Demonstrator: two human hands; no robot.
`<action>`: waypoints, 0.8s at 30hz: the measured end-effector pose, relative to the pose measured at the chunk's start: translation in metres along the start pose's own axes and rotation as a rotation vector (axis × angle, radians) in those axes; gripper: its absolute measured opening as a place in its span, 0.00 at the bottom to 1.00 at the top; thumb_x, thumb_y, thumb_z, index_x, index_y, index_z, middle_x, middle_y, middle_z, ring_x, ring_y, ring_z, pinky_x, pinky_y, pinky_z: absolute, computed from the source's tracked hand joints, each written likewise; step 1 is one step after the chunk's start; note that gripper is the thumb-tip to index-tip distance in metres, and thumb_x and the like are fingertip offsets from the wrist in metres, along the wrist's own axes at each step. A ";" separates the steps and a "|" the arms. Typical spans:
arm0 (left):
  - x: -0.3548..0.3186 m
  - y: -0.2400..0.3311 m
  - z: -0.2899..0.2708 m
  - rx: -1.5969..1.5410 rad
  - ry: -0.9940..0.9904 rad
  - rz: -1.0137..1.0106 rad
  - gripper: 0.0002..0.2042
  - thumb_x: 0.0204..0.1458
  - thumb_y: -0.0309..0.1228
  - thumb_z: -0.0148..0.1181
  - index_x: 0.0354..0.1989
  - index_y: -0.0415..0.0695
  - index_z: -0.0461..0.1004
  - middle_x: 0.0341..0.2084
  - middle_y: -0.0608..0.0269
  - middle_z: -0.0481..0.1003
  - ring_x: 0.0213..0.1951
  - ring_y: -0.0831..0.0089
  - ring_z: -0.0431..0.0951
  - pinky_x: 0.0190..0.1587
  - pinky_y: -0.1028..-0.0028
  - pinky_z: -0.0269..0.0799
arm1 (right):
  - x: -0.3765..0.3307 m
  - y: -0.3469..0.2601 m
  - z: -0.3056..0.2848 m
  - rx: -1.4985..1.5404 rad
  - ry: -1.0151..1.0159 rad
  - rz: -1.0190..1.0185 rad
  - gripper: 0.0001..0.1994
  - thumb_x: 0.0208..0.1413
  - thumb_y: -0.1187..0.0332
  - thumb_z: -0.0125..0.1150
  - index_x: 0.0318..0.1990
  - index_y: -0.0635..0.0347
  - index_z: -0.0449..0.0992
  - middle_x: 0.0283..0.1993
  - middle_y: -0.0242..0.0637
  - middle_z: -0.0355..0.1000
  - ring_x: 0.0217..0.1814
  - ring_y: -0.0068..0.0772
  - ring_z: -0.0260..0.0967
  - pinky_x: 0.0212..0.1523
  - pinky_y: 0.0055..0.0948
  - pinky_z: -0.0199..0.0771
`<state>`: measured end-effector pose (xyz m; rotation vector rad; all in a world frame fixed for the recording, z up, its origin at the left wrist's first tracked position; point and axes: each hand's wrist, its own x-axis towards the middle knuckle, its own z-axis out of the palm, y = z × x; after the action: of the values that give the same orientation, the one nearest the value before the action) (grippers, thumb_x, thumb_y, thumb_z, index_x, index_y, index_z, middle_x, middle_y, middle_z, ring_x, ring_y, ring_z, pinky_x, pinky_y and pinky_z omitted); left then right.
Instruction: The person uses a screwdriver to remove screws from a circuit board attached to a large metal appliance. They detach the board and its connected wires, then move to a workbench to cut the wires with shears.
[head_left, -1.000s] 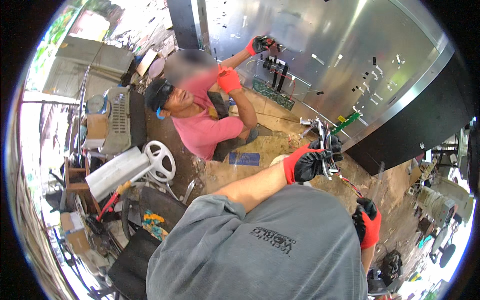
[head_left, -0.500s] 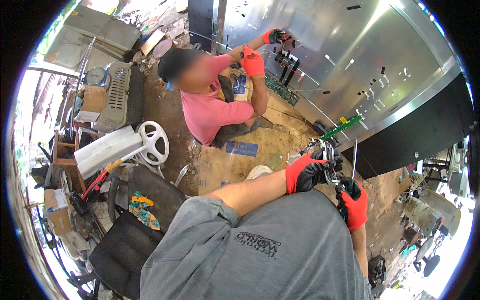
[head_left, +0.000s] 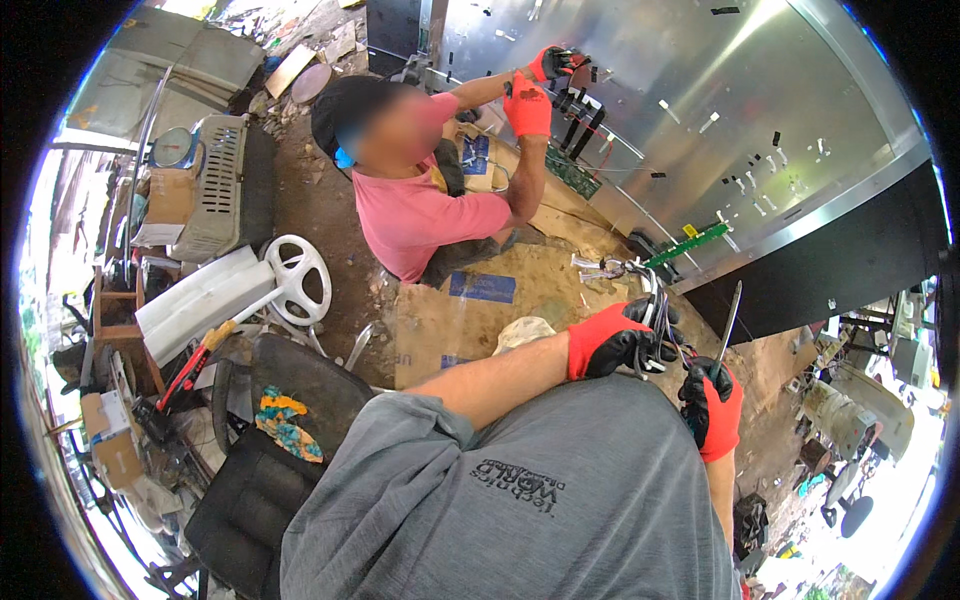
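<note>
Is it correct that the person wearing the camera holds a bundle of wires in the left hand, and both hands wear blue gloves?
Not quite. In the head view the gloves are red with black fingertips, not blue. The left hand does hold the bundle of wires, and the right hand wears the same kind of glove.

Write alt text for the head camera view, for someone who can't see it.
Seen from above, a person's red-gloved left hand grips a bundle of wires while the right hand holds a thin tool. Beyond, a co-worker in a pink shirt reaches both gloved hands to a large metal panel.
</note>
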<state>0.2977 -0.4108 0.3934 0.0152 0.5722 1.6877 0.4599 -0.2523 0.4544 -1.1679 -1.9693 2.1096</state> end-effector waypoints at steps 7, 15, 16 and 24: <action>0.011 -0.017 -0.047 -0.015 0.083 0.050 0.18 0.51 0.31 0.57 0.51 0.43 0.68 0.39 0.57 0.75 0.36 0.68 0.77 0.38 0.68 0.75 | -0.009 -0.002 0.006 0.123 0.124 0.037 0.11 0.56 0.65 0.58 0.42 0.62 0.73 0.24 0.29 0.69 0.21 0.18 0.63 0.21 0.19 0.60; -0.023 0.011 -0.074 -0.226 0.241 0.082 0.14 0.49 0.23 0.53 0.46 0.41 0.70 0.27 0.62 0.74 0.25 0.72 0.73 0.28 0.73 0.70 | -0.008 -0.009 0.013 0.148 0.170 0.010 0.11 0.58 0.62 0.55 0.40 0.60 0.73 0.24 0.30 0.68 0.21 0.19 0.62 0.19 0.19 0.60; -0.023 0.011 -0.082 -0.247 0.246 0.090 0.14 0.49 0.23 0.52 0.46 0.42 0.70 0.28 0.61 0.74 0.25 0.71 0.73 0.28 0.73 0.71 | -0.008 -0.007 0.012 0.153 0.183 0.002 0.11 0.58 0.62 0.55 0.40 0.60 0.73 0.24 0.30 0.68 0.21 0.19 0.62 0.19 0.19 0.60; -0.038 0.015 -0.128 -0.347 0.427 0.256 0.10 0.44 0.28 0.53 0.36 0.46 0.73 0.22 0.67 0.73 0.19 0.72 0.69 0.23 0.70 0.67 | -0.010 -0.003 0.011 0.132 0.222 -0.001 0.11 0.57 0.62 0.56 0.42 0.59 0.73 0.24 0.30 0.68 0.21 0.21 0.63 0.18 0.20 0.61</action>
<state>0.2502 -0.4931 0.2984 -0.5539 0.6016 2.0373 0.4600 -0.2655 0.4615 -1.3108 -1.7091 1.9767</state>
